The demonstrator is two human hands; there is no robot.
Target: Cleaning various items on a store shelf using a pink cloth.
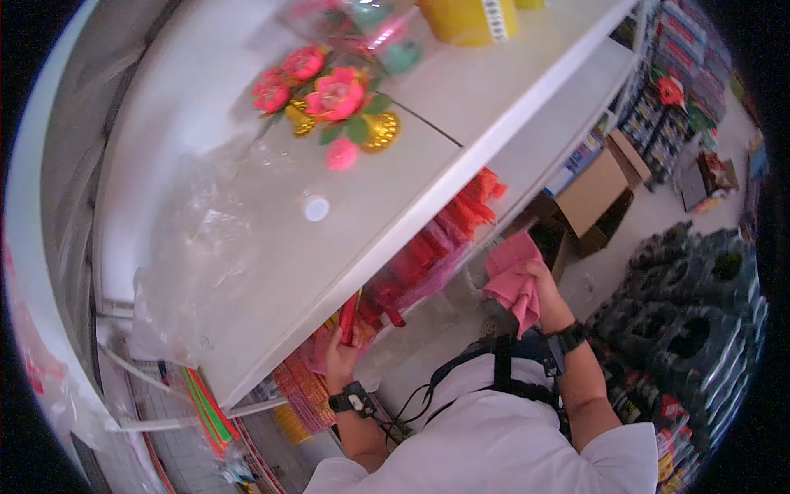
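Note:
My right hand (pixel 543 290) grips a crumpled pink cloth (pixel 512 276), which hangs in folds in front of the lower shelf. My left hand (pixel 340 359) is just under the near edge of the white upper shelf (pixel 271 305). Its fingers are closed around a narrow, shiny red thing (pixel 350 319), whose kind I cannot make out. Beyond that hand, red and pink wrapped goods (pixel 415 263) lie in a row on the lower shelf, partly hidden by the upper one.
On the upper shelf are pink artificial flowers (pixel 336 95) with gold bells, clear plastic wrap (pixel 206 239), a white round disc (pixel 316 208) and a yellow container (pixel 469 20). An open cardboard box (pixel 588 193) stands at the right, with stacked black plastic trays (pixel 691 309) nearer me.

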